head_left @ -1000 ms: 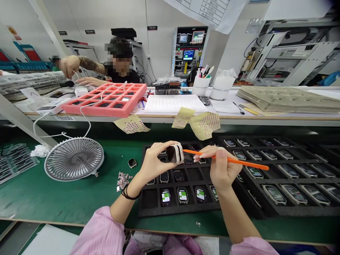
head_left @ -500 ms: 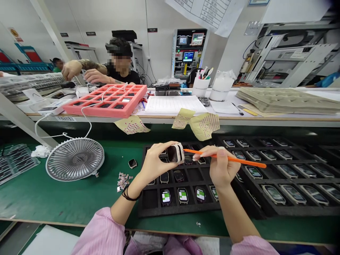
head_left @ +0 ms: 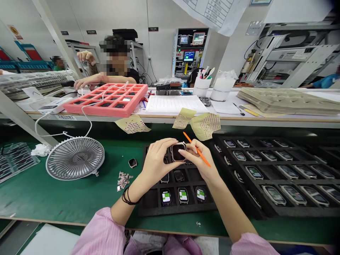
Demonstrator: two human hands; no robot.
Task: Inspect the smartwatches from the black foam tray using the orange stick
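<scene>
The watch (head_left: 178, 153) is held above the black tray (head_left: 180, 210), screen toward the wearer; the left hand (head_left: 157, 156) clasps it, fingers above and thumb below, presumably for steadiness; the right hand (head_left: 204, 171) meets its right side, the orange stick (head_left: 204, 159) tucked among the fingers, apparently freeing the thumb.

A pale wall (head_left: 162, 14) with 3 small dark signs (head_left: 153, 29) rises behind a green workbench (head_left: 79, 200).
</scene>
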